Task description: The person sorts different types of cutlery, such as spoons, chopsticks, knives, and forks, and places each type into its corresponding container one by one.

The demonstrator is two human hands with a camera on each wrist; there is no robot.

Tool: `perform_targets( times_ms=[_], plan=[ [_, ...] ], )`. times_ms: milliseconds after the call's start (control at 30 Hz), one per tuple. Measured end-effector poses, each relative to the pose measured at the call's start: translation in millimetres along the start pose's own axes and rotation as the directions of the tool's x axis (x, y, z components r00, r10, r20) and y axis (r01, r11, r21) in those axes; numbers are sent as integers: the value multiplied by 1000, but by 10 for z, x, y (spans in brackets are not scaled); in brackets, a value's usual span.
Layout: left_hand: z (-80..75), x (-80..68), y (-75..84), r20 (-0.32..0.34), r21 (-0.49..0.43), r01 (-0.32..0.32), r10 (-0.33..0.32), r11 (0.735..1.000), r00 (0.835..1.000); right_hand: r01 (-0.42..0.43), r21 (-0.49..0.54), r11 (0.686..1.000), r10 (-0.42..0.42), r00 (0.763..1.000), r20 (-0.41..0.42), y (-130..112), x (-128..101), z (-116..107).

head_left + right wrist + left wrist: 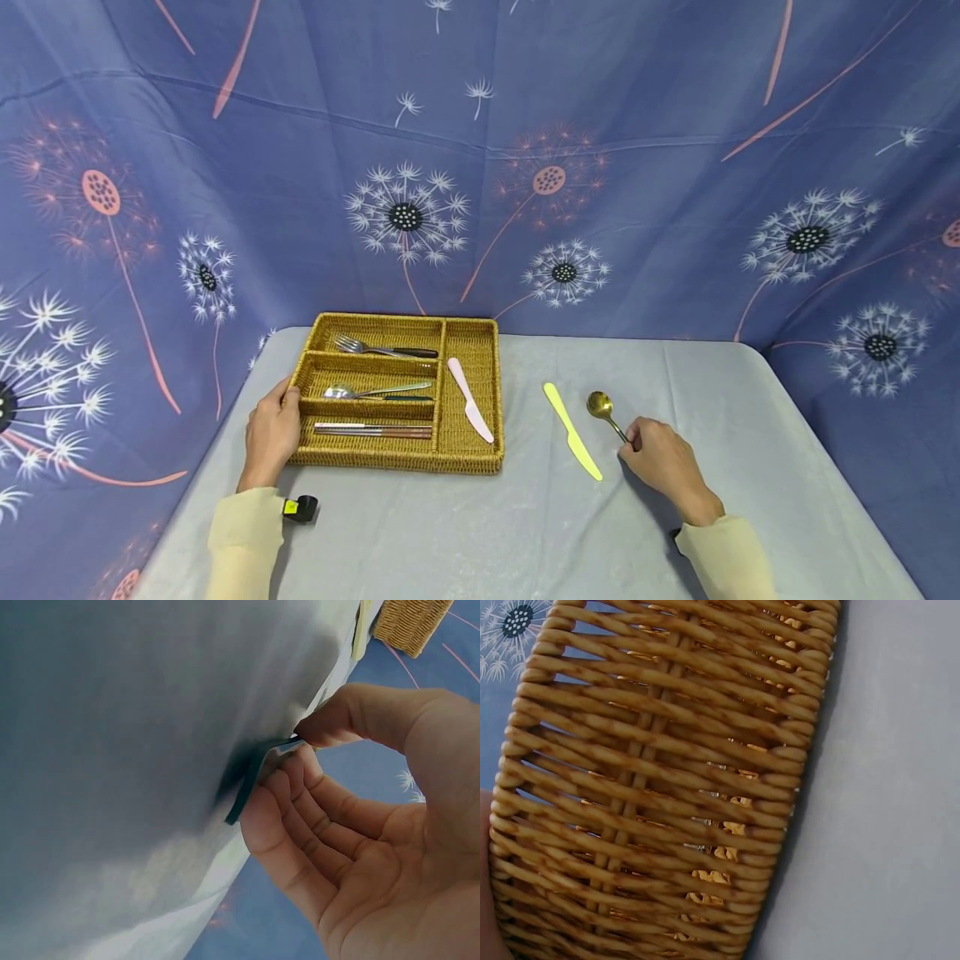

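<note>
On the grey table (525, 533), right of centre, lies a gold spoon (602, 408), bowl pointing away from the person, handle running back toward the right hand (663, 460). That hand pinches the handle end between thumb and fingertips (319, 735); the wrist view shows the dark handle end caught there, with the other fingers loosely curled beneath. Just left of the spoon, apart from it, a yellow knife (572, 431) lies flat on the cloth, slanting toward the near edge. Further left sits a wicker tray (472, 461) with four compartments. Left hand (272, 433) grips its left wall, thumb over the rim and fingers curled round the outside; the left wrist view shows only the weave of the tray wall (660, 787) close up against the table. Back compartment holds a fork (382, 348) with a dark handle; middle one holds a silver spoon (375, 391); front one holds chopsticks (372, 430) laid lengthwise. Long right-hand compartment holds a pink knife (470, 400), lying diagonally. Both arms wear pale yellow sleeves (243, 533). Behind the table hangs a blue backdrop (675, 167) printed with dandelion heads.
</note>
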State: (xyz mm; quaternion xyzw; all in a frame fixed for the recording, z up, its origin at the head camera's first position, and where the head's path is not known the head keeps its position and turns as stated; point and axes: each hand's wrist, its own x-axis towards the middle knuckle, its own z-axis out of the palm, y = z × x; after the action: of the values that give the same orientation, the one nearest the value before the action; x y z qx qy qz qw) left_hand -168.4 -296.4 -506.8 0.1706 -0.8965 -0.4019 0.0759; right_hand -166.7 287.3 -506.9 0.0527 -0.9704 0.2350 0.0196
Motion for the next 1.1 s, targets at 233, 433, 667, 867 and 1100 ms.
perform_targets(
  times_ms=[233, 433, 667, 867, 1100],
  plan=[
    [-14, 1, -4, 7, -4, 0, 0, 1000, 1000, 7, 24, 1000, -7, 1000, -13, -6, -50, -57],
    [-14, 0, -13, 9, -5, -6, 6, 1000, 1000, 37, 20, 999, -36, 999, -28, -111, -19, -135],
    [-14, -4, -23, 9, -4, -2, 2, 1000, 1000, 112, 31, 993, -110, 992, -55, -412, 113, -197],
    [-9, -3, -20, 11, -5, 2, -2, 1000, 1000, 210, 22, 977, -209, 976, -56, -716, 327, -157],
    [4, 6, -15, -2, -11, -6, 6, 1000, 1000, 336, 41, 941, -337, 941, 33, -1231, 607, -168]
  ],
)
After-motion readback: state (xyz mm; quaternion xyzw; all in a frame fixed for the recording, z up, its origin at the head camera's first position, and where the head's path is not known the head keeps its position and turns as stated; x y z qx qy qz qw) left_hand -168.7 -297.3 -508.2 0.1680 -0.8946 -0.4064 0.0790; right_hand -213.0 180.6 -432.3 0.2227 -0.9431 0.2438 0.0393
